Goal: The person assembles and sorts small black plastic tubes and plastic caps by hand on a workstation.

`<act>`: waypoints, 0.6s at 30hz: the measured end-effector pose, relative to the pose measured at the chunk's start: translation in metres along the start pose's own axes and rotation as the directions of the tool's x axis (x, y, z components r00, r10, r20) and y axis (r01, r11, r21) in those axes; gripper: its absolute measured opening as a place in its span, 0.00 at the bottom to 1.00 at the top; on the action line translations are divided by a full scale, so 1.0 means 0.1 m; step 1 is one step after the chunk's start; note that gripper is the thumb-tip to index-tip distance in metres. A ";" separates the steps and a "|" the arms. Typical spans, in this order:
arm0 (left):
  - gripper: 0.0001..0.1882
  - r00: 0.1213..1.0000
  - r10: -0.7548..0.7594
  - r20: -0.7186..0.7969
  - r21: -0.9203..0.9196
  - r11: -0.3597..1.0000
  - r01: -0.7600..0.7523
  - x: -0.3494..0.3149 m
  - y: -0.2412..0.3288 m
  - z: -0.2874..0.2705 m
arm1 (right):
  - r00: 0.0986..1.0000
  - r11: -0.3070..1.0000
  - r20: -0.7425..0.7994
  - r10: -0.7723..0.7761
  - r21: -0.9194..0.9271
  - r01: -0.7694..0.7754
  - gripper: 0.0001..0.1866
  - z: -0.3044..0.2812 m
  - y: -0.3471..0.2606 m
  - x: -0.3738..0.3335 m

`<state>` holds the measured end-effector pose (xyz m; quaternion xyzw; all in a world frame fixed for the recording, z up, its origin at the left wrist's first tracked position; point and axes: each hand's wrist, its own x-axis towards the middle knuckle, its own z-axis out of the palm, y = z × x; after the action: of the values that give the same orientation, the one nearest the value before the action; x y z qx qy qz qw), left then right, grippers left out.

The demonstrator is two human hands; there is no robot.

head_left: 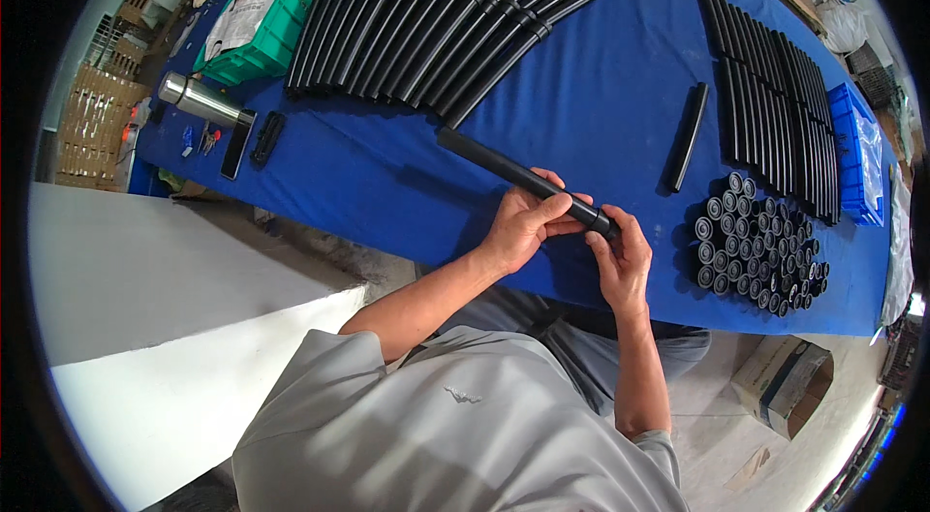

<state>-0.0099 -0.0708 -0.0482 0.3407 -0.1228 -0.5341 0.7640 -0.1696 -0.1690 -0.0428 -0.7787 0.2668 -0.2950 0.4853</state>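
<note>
Black tube: you have it above the blue cloth, slanting from the fan of laid-out tubes down to your right hand.
Left hand: your fingers are closed round the tube, thumb on top; if that grip is slack, the tube could roll or twist.
Right hand: thumb and fingers pinch the near end; a crooked push there could seat the end piece askew, and your fingers hide whether it sits straight.
Far end: it reaches very close to the fan, touching or not I cannot tell; a swing or shove that way could knock the row.
Lone tube: lying apart, it might roll if your elbow nudged the cloth.
Round caps: loosely grouped near your right forearm, so a careless sweep could scatter them.
</note>
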 end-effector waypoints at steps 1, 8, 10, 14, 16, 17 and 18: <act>0.12 1.000 0.010 0.020 0.003 1.000 -0.010 0.00 0.00 0.01 | 1.000 1.000 -0.003 -0.003 -0.005 0.003 0.19 -0.02 -0.04 0.00; 0.13 0.993 -0.015 0.121 -0.056 0.998 0.022 0.01 0.01 -0.07 | 0.994 0.982 0.028 0.105 0.158 -0.108 0.18 -0.04 -0.16 -0.03; 0.12 0.990 -0.005 0.143 -0.001 1.000 0.005 0.02 -0.03 -0.07 | 0.979 0.940 0.043 0.201 0.272 -0.205 0.18 -0.03 -0.19 -0.02; 0.11 0.991 -0.050 0.128 -0.027 0.998 0.053 0.01 0.03 -0.03 | 0.963 0.897 0.052 0.266 0.353 -0.266 0.16 -0.04 -0.07 -0.05; 0.12 0.994 -0.034 0.104 -0.098 0.994 0.044 -0.03 0.08 -0.13 | 0.964 0.895 0.042 0.263 0.363 -0.260 0.15 -0.03 -0.07 -0.06; 0.12 0.997 -0.010 0.076 -0.169 0.985 0.022 -0.04 0.09 -0.17 | 0.963 0.926 0.063 0.263 0.264 -0.270 0.16 -0.04 -0.10 -0.04; 0.10 0.995 0.002 0.096 -0.171 0.985 0.015 -0.04 0.10 -0.15 | 0.963 0.950 0.078 0.259 0.158 -0.268 0.16 -0.08 -0.15 -0.04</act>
<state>0.0035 -0.0592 -0.0519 0.2482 -0.1116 -0.5608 0.7820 -0.1764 -0.1656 -0.0269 -0.7006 0.3288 -0.2271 0.5912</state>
